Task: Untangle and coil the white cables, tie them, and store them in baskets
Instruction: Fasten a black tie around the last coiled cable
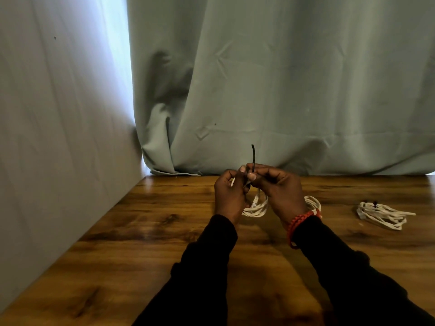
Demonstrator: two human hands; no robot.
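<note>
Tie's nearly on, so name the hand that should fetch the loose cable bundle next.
Right hand, probably: the loose bundle lies on its side of the table; the left hand would cross over.

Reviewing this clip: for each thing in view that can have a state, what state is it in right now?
Left hand: fingers curled, pinching the black tie.
Right hand: fingers curled, gripping the black tie.
Black tie: held between both hands, free end sticking up.
Coiled white cable: under the hands, not yet visibly tied.
Second white cable: lying on the table to the right, bundled, untouched.
Curtain: drawn closed.
</note>
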